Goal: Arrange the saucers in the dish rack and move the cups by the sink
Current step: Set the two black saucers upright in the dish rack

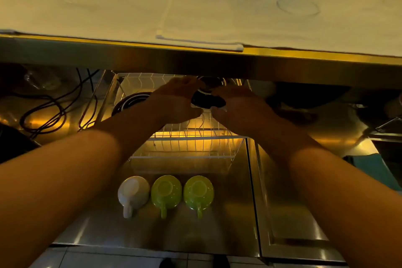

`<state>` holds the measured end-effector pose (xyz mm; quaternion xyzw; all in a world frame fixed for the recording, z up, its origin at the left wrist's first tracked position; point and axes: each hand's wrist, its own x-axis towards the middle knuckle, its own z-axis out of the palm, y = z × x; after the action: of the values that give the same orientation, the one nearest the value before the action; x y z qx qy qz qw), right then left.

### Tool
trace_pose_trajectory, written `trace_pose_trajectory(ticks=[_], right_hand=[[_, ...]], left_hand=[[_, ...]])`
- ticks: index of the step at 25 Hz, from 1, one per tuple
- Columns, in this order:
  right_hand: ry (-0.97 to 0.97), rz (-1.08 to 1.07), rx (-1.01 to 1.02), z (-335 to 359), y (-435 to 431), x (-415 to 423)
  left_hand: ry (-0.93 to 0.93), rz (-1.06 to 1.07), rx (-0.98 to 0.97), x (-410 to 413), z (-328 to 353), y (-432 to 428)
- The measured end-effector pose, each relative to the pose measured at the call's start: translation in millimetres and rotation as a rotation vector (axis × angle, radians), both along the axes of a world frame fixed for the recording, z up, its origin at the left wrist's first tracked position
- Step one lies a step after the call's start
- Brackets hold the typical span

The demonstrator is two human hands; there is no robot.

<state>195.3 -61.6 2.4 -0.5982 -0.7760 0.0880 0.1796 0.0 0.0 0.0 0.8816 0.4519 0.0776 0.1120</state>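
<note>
While both hands pinch one dark saucer (207,100) by its rim — left hand (178,102), right hand (241,104) — it looks glazed, slippery, breakable; opposite-edge grip suits slotting into the dish rack (185,137).

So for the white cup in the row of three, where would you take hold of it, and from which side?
The white cup sits upside down on the steel counter, its handle pointing toward the person. I would probably pinch the handle from the near side. A green cup stands close on its right, so gripping across the body looks cramped there.
</note>
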Motion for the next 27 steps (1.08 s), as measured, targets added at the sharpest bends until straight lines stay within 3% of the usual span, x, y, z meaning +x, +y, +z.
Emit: trace_pose_trajectory(ticks=[5,9,11,15,19,24,27], right_hand=[[0.026,-0.092,-0.064,-17.1,16.3,-4.0],[-0.082,-0.111,-0.021,-26.0,14.3,-8.5],[-0.006,-0.119,0.090,-24.0,7.6,-12.0],[0.359,-0.225,0.086,-19.4,-11.7,-21.2],[0.691,-0.439,-0.070,-17.8,-19.3,-24.5],[1.438,-0.576,-0.429,-24.4,-18.7,-29.9],[1.687,-0.620,-0.468,-25.8,-12.3,-31.4]], left_hand=[[0.137,0.000,-0.046,23.0,-1.9,17.4],[0.218,-0.039,0.144,29.5,-4.9,10.3],[0.251,-0.025,0.237,31.1,-4.7,4.6],[0.323,-0.053,0.309,31.0,-4.1,-0.3],[0.175,-0.010,0.307,27.6,-0.6,-6.1],[0.130,-0.007,0.349,28.3,-4.1,-24.6],[0.040,-0.006,0.386,27.1,-4.2,-39.8]])
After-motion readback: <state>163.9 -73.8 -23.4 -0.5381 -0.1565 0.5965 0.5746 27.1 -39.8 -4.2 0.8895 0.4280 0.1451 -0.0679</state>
